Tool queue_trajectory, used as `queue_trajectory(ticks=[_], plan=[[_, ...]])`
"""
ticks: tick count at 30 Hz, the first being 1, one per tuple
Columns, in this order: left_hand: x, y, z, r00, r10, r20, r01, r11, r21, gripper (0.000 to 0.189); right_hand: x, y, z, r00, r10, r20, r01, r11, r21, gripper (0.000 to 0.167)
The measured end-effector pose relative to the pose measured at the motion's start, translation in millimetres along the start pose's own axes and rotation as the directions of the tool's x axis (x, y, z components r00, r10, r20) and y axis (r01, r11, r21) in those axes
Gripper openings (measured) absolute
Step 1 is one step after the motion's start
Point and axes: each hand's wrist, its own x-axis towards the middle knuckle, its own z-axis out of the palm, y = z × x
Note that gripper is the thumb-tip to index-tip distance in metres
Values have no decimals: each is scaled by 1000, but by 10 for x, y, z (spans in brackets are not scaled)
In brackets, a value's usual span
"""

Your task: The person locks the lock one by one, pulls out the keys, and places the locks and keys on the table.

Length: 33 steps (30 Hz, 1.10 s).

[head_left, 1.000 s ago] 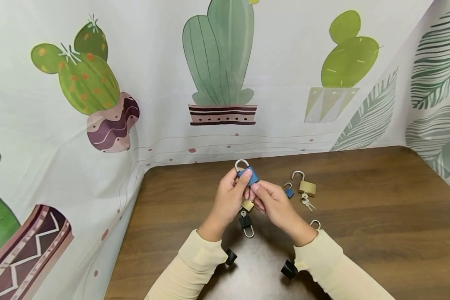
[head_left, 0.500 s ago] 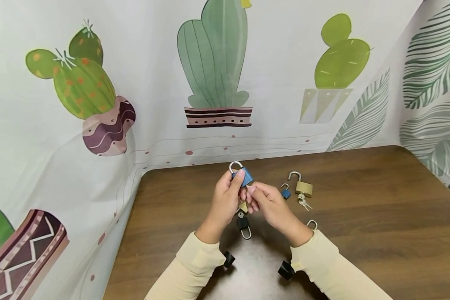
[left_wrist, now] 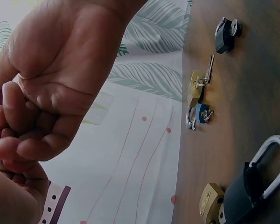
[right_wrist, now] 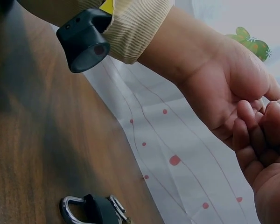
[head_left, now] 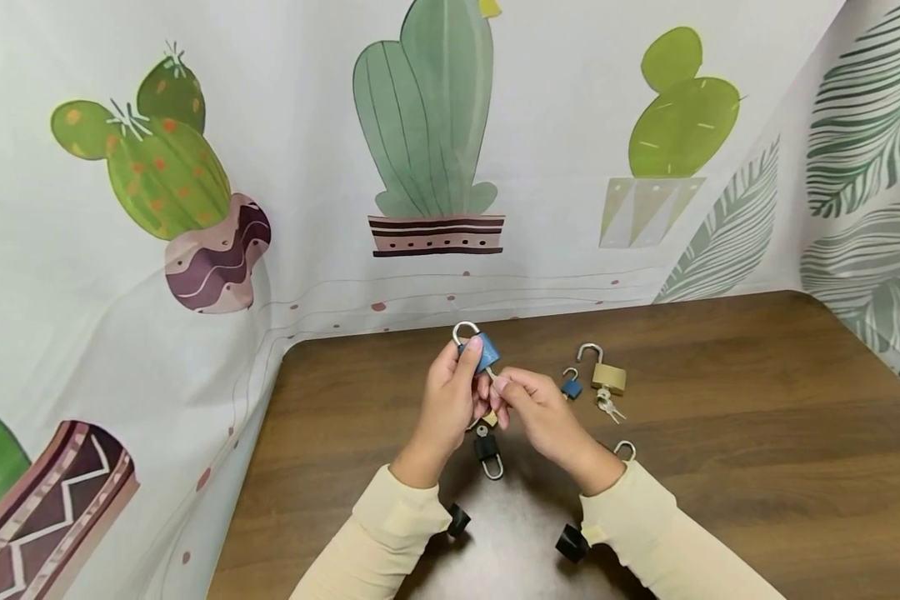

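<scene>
My left hand holds a blue padlock up over the table, thumb across its face, the silver shackle closed and pointing away. My right hand pinches a small silver key at the padlock's bottom end; a short stretch of it shows between lock and fingertips, its head hidden by the fingers. In the left wrist view, the curled fingers of the left hand hide nearly all of the blue padlock. Below the hands lie a black padlock with a key in it and a partly covered brass padlock.
Right of the hands lie an open brass padlock with keys and a small open blue padlock. Another padlock's shackle shows by the right sleeve; its black body appears in the left wrist view. A cactus-print cloth hangs behind the table.
The blue padlock has shifted slightly left, away from the right fingertips. More of the key now shows between them. The head view has also shifted a little.
</scene>
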Motion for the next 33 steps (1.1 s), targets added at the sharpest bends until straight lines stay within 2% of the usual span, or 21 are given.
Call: queue_trajectory(ticks=[5,14,19,25,29,33], plan=[[26,19,-13,1000,-7,-27,7,1000,-10,24,3,-10,4,1000,23,8,-23,1000,15,30],[41,13,-28,1000,7,-21,-8,999,-53,25,-20,-15,7,1000,15,3,-15,999,33,32],[61,20,-50,998,19,-63,-19,1000,-6,26,-2,-10,-5,1000,-4,11,3,999,54,35],[83,63,-103,997,7,-80,-5,1000,25,24,24,-26,-21,1000,-11,0,11,998,61,35],[85,95,-136,997,15,-74,-13,1000,20,23,21,-48,-60,1000,0,-28,2,998,64,36],[69,104,-164,999,6,-35,-6,1000,20,22,3,-66,-111,998,16,-57,-12,997,70,37]])
